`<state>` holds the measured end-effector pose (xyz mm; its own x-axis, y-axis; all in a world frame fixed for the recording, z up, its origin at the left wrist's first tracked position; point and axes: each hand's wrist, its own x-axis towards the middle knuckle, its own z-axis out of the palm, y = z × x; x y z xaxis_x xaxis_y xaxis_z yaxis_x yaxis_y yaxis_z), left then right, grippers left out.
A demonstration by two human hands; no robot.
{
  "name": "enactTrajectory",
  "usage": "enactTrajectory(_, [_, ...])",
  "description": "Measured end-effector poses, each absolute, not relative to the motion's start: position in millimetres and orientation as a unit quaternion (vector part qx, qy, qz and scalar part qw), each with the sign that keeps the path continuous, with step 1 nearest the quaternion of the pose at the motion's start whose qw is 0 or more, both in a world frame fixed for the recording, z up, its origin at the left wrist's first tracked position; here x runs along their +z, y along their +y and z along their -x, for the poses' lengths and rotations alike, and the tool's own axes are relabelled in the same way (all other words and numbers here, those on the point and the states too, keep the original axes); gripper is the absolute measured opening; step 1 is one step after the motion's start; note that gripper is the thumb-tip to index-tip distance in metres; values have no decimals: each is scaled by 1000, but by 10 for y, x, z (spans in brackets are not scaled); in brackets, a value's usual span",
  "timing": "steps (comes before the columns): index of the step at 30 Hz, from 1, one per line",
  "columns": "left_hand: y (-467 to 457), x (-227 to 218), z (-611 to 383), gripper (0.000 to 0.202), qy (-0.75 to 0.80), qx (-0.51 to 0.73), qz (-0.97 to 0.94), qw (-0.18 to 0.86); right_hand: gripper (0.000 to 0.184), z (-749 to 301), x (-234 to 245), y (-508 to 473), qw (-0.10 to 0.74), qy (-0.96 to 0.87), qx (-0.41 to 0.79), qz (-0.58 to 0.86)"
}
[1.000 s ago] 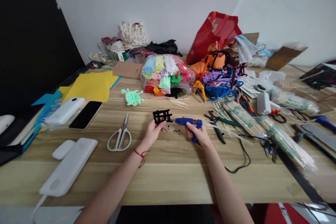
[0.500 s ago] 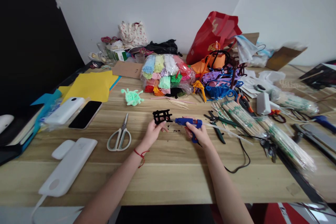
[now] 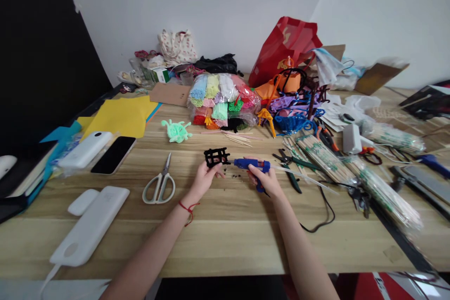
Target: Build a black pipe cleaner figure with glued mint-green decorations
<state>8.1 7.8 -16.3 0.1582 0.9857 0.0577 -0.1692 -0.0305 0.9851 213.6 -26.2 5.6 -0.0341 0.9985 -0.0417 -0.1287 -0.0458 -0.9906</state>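
the black lattice piece (image 3: 216, 156) is located above the middle of the bench (image 3: 225, 248), pinched at its lower edge between thumb and fingers of the left hand (image 3: 204, 178). the right hand (image 3: 264, 180) is closed around the handle of the blue glue gun (image 3: 242, 163), nozzle directed at the lattice.

surrounding items: white-handled scissors (image 3: 162, 183) lie left of the left hand; a mint-green fuzzy piece (image 3: 176, 131) lies beyond them. a clear bag of coloured fuzzy stems (image 3: 220, 96) is positioned farther back, in front of a red bag (image 3: 283, 51). dark crumbs (image 3: 236, 176) are scattered between the hands. at the right, a translucent glue stick (image 3: 311, 180) projects from the rear of the gun and crosses over the green-handled pliers (image 3: 292, 179), which stand nearest in the way on that side. wrapped bundles of wooden sticks (image 3: 326, 159) lie beyond the pliers.

the trigger is concealed by the right fingers. some left fingertips are hidden by the lattice. contact between nozzle and lattice cannot be determined. both forearms are cut off at the lower edge.

relative to half a second earlier, the view is shifted slightly; the hands, lattice and gun retain the same arrangement.
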Motion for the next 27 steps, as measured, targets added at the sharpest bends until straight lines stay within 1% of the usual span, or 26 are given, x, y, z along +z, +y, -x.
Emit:
enactTrajectory(21, [81,-197,-83,36,405,504,-526,552,49,-2141,22,-253,507,-475,538,477])
enactTrajectory(27, [91,-238,-80,34,411,504,-528,546,47,-2138,2,-233,501,-490,511,499])
